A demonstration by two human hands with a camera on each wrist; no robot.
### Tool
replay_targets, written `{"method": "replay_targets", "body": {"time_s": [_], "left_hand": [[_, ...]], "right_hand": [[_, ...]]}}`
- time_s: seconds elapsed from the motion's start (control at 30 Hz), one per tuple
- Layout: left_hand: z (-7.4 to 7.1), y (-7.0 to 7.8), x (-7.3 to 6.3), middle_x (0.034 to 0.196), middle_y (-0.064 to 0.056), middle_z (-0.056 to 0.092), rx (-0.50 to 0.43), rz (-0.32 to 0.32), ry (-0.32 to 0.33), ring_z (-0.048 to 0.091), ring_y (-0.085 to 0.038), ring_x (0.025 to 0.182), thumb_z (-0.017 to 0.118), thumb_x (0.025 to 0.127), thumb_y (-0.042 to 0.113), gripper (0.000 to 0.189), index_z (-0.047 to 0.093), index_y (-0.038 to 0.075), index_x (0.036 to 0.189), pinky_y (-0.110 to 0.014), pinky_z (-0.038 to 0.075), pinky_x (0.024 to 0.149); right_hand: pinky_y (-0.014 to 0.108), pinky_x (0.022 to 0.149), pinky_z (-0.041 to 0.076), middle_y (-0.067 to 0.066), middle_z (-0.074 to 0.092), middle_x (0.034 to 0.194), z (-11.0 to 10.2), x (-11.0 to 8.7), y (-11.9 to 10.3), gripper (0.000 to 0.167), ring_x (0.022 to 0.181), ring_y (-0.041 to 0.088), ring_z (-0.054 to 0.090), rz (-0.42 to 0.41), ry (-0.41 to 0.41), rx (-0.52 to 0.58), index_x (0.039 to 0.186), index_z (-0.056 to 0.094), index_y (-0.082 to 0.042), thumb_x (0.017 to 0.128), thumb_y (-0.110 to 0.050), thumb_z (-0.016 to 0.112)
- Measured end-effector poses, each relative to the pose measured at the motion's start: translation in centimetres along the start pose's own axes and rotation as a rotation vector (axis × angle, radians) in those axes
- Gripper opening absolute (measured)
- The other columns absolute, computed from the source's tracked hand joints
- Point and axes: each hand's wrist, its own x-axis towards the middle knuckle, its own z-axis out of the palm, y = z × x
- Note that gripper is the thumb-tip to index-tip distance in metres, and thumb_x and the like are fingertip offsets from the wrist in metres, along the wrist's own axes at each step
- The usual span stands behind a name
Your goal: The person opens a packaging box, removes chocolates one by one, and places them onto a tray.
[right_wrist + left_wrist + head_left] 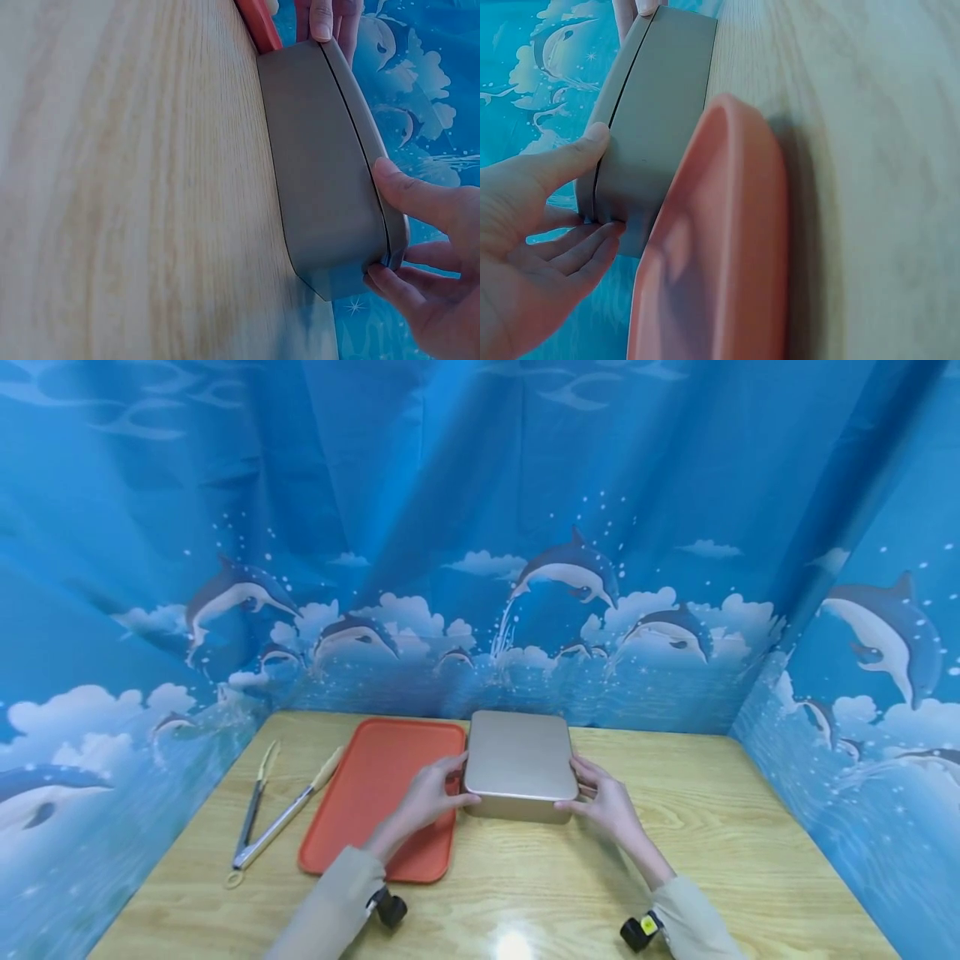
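A grey-beige rectangular box (521,809) with rounded corners stands on the table, its lid (520,752) in place with a thin dark seam below the lid's edge. My left hand (429,795) holds the lid at its left side, thumb at the front corner and fingers along the side. On the opposite side my right hand (609,808) grips the lid in the same way. Both wrist views show the thumbs by the seam and the fingertips curled at the lid's lower edge. The inside of the box is hidden.
Left of the box lies a red-orange tray (390,768), partly under my left forearm. Tongs (281,817) with pale tips lie spread farther left on the wooden table (712,835). A blue dolphin-print curtain (450,527) encloses the back and sides.
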Motion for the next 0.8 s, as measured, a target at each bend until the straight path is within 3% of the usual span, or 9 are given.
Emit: {"method": "replay_targets", "body": {"time_s": [0.3, 0.8], "left_hand": [[0.0, 0.3, -1.0, 0.138, -0.018, 0.06, -0.011, -0.014, 0.008, 0.066, -0.032, 0.116, 0.088, 0.077, 0.026, 0.083, 0.051, 0.003, 0.148, -0.042, 0.056, 0.092], [-0.2, 0.3, -3.8, 0.129, -0.019, 0.064, -0.048, 0.053, 0.053, 0.069, -0.034, 0.109, 0.091, 0.074, 0.023, 0.082, 0.055, 0.001, 0.144, -0.043, 0.057, 0.09]], "right_hand": [[0.038, 0.095, 0.054, 0.027, 0.038, 0.155, 0.1, -1.1, -0.2, 0.085, 0.122, 0.047, 0.059, 0.004, 0.013, 0.017, 0.146, 0.044, 0.009, 0.074, -0.003, 0.088], [0.035, 0.091, 0.056, 0.03, 0.04, 0.152, 0.3, -3.4, -0.5, 0.084, 0.117, 0.047, 0.062, -0.054, 0.008, 0.006, 0.144, 0.047, 0.011, 0.072, -0.001, 0.088]]}}
